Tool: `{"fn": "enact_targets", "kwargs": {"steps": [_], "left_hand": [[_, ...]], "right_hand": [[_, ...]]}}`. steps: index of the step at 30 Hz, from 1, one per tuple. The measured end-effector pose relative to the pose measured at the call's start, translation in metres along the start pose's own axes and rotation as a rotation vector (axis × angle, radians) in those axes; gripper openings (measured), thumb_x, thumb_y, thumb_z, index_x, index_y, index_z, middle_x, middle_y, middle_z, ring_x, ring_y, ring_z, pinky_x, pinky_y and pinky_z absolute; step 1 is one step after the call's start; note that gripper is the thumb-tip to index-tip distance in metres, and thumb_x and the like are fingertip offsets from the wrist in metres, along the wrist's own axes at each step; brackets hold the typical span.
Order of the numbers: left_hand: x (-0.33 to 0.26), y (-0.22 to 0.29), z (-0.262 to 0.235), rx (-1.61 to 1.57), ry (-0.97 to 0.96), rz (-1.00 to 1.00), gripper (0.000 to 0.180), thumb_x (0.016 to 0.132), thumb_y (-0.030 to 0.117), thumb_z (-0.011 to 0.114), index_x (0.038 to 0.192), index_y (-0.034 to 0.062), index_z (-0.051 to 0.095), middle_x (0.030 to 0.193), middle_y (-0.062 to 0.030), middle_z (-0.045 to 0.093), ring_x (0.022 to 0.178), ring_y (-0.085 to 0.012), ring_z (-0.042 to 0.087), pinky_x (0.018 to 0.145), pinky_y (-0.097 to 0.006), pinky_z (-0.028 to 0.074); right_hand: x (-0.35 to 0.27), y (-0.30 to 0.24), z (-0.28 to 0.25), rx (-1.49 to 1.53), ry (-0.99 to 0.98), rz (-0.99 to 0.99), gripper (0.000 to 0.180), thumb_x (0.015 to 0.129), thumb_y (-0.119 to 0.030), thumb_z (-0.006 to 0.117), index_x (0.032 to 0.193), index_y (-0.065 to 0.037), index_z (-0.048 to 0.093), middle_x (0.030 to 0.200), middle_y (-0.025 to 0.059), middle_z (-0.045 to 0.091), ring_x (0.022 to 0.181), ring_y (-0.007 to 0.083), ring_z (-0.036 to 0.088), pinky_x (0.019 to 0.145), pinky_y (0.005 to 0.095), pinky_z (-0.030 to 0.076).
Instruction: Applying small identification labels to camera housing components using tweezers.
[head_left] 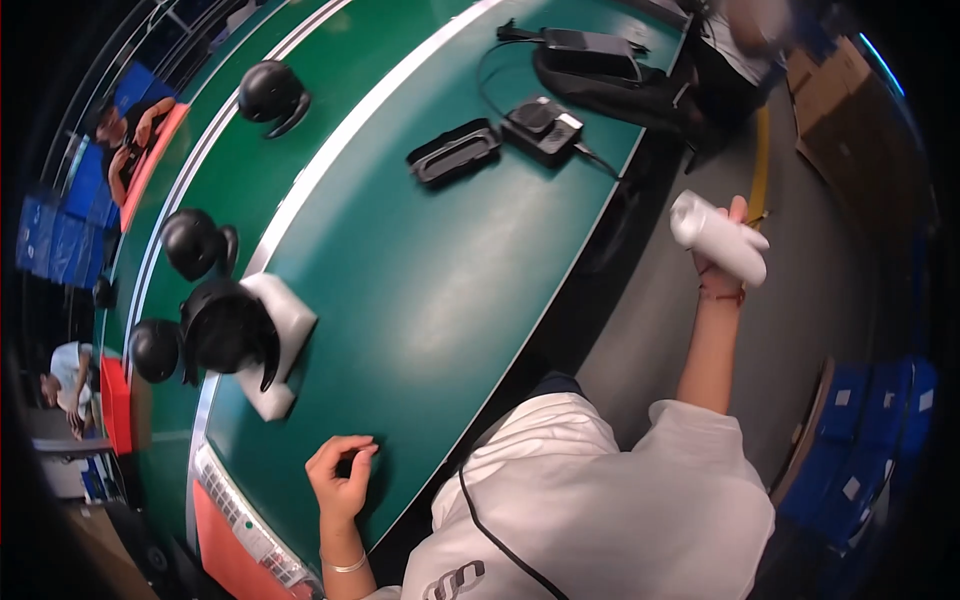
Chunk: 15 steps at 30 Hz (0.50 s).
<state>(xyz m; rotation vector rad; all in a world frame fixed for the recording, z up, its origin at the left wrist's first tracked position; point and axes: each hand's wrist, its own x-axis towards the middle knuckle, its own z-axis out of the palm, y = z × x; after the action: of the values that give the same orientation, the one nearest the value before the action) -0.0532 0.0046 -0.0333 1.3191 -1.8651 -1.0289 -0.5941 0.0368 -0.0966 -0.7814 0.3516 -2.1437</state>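
Out to the right, beyond the table edge and over the floor, my right hand (731, 262) is closed on a white cylindrical object (718, 238) with a rounded, split-looking lower end. I cannot make out its exact kind. Most of that hand is hidden behind it, with fingertips showing past its side. Above the near left part of the green table, my left hand (342, 475) is loosely curled, a small gap between thumb and fingers and nothing visible in it. Farther left, a black rounded device with a curved arm (228, 325) rests by a white foam block (285, 312).
More black rounded devices (270, 92) stand along the left green strip. A black tray-like holder (455, 155), a boxy device with a cable (542, 128) and a dark bag (615, 90) lie on the far table (440, 260). Blue bins (850, 440) stand right; other people sit left.
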Motion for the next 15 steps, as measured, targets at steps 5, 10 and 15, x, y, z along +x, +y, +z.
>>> {"fn": "enact_targets", "kwargs": {"steps": [5,10,15], "left_hand": [[-0.002,-0.001,0.009,0.199,0.073,0.033,0.006,0.085,0.000,0.062,0.082,-0.0029,0.066,0.072,-0.0109,0.066,0.063,-0.0174,0.066,0.058,-0.025,0.051],[-0.012,0.007,0.016,0.299,0.189,0.000,0.006,0.085,0.002,0.063,0.082,-0.0017,0.067,0.069,-0.0086,0.064,0.059,-0.0136,0.062,0.053,-0.022,0.046],[0.003,0.010,0.027,0.343,0.176,0.003,0.005,0.084,0.001,0.064,0.081,-0.0010,0.067,0.069,-0.0079,0.063,0.058,-0.0121,0.060,0.051,-0.022,0.043]], "right_hand": [[-0.073,0.028,-0.196,-0.715,0.960,0.528,0.023,0.094,-0.025,0.055,0.090,-0.004,0.061,0.063,-0.0004,0.054,0.040,0.0059,0.037,0.035,0.0217,0.023],[-0.037,0.168,-0.237,-0.827,0.911,0.775,0.017,0.095,-0.018,0.049,0.104,-0.012,0.062,0.067,0.0031,0.058,0.040,0.0125,0.040,0.037,0.0282,0.033],[0.064,0.186,-0.339,-1.249,-0.035,1.141,0.049,0.082,-0.026,0.062,0.125,-0.005,0.052,0.123,0.0242,0.055,0.113,0.0371,0.055,0.094,0.0474,0.046]]}}
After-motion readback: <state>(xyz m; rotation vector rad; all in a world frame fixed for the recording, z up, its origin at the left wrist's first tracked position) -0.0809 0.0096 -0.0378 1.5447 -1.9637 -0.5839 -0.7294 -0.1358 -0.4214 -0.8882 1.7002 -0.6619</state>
